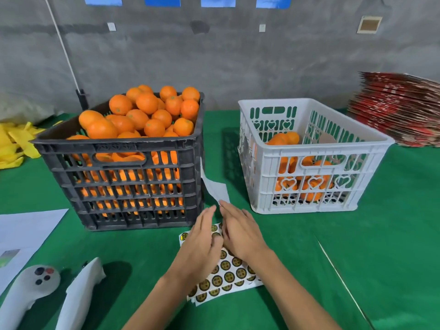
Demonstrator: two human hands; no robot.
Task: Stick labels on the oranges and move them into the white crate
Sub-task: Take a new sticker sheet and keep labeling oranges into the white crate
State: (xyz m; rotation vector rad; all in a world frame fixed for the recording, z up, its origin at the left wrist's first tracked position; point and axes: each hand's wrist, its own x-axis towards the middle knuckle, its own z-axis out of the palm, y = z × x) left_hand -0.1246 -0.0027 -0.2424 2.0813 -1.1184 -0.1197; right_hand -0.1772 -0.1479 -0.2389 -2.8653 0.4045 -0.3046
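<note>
A black crate [114, 142] at the left is heaped with oranges [142, 115]. To its right a white crate [321, 148] holds a few oranges [283, 138] at the bottom. A sheet of round gold-and-black labels [228, 272] lies on the green table in front of both crates. My left hand [202, 246] and my right hand [240, 232] are close together over the top of that sheet, fingers mostly straight and pointing away from me. The hands hide the sheet's upper part. Neither hand holds an orange.
A white paper strip [216, 189] hangs beside the black crate just beyond my fingertips. Two white controllers [31, 289] [81, 289] and white papers [26, 232] lie at the near left. Yellow bags [14, 144] sit far left and a stack of red cartons [400, 110] far right.
</note>
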